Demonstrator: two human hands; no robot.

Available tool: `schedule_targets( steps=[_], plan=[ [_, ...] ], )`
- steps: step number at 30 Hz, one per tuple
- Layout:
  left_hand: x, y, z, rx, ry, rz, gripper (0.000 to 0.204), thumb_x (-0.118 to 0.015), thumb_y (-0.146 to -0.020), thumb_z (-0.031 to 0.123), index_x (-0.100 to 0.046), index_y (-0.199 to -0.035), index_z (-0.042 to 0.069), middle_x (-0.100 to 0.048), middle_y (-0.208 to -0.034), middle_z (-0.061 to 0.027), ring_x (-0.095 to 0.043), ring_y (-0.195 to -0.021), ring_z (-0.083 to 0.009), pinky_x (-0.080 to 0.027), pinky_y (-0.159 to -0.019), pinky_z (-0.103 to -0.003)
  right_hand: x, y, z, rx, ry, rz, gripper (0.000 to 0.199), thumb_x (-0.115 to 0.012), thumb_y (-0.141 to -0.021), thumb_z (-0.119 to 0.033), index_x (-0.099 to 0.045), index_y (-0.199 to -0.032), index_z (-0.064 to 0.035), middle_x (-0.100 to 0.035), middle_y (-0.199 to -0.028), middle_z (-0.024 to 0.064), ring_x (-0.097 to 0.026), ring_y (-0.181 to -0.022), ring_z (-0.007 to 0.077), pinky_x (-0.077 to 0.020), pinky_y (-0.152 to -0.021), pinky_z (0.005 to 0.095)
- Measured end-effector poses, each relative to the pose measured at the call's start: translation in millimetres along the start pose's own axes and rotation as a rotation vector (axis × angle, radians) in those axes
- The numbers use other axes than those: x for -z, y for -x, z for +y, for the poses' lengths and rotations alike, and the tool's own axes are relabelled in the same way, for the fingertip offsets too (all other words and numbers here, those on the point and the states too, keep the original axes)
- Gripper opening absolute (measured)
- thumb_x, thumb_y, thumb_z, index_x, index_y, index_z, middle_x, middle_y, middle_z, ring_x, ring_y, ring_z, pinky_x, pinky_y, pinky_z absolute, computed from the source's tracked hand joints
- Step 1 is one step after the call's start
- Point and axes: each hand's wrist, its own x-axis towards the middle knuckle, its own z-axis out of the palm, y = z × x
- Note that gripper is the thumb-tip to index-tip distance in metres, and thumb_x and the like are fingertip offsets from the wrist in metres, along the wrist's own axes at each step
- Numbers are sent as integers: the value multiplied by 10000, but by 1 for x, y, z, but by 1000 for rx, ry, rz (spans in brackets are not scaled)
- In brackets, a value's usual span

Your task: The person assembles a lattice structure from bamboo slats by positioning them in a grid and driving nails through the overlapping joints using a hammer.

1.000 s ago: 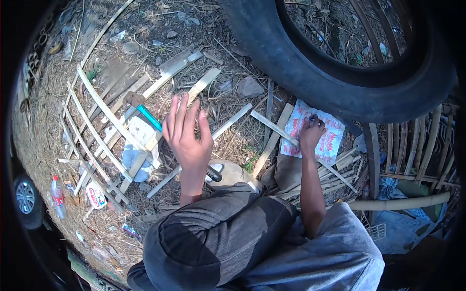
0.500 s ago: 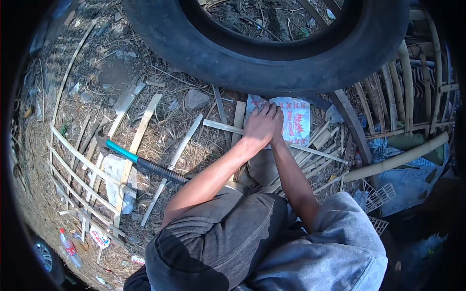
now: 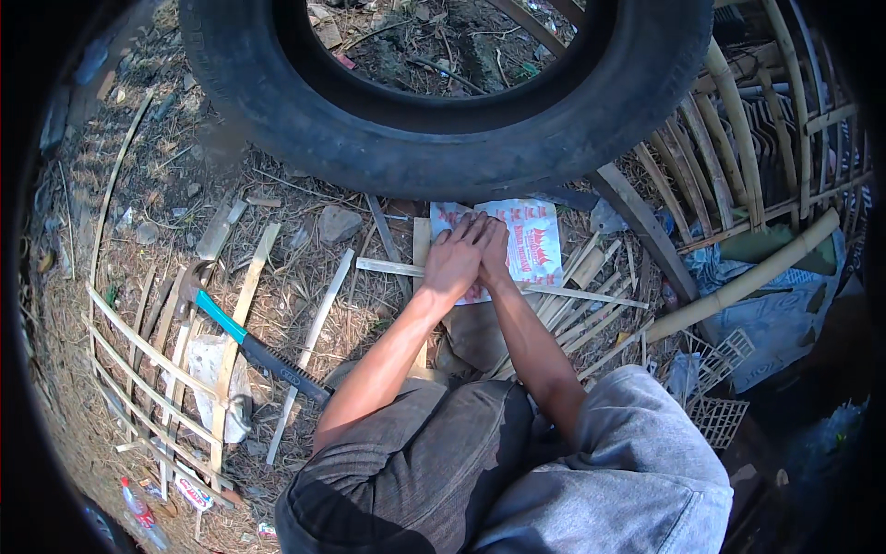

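Pressing together, left hand (image 3: 454, 261) and right hand (image 3: 494, 251) rest fingers-flat on the white packet (image 3: 535, 242)

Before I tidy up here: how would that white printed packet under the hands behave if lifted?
The white printed packet lies flat and creased under both hands, so probably floppy and light. Its glossy film may be slippery. Wind could shift it once released.

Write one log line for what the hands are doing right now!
left hand: on white bag | right hand: on same bag, touching left | hammer: lying untouched | tyre: behind bag
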Motion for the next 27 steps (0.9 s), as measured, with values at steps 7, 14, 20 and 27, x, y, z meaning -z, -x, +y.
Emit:
schedule_targets(
  steps=[7,14,20,27],
  plan=[
    [4,0,2,25,-72,-39,676,-545,-917,116,-403,-1577,149,-432,-1622,-71,-427,-1480,-285,-431,-1117,-452,41,-4,-46,66,28,125,305,-679,-897,-231,-668,-1010,52,-680,-911,277,-673,-896,430,-504,-737,514],
    [19,12,-20,559,713,242,519,-434,-1084,325,-479,-1490,5,-555,-1465,-247,-561,-1333,-374,-386,-1164,-476,91,-25,-106,-466,-431,22,264,-767,-809,-131,-777,-965,82,-761,-784,187,-720,-678,185,-561,-637,343],
    [88,36,-37,632,1977,664,695,-287,-1091,575,-528,-1359,-19,-590,-1400,-229,-607,-1263,-321,-444,-1118,-453,99,-26,-200,-342,-881,-222,229,-797,-821,-114,-789,-977,53,-783,-834,118,-726,-733,137,-571,-662,281],
    [122,88,-70,534,2141,1149,364,-538,-1044,408,-591,-888,83,-661,-875,-109,-693,-934,-296,-573,-901,-431,109,-8,-288,326,-589,-276,235,-734,-852,-16,-742,-1075,59,-745,-1075,225,-737,-1004,355,-578,-904,384]
  ],
)
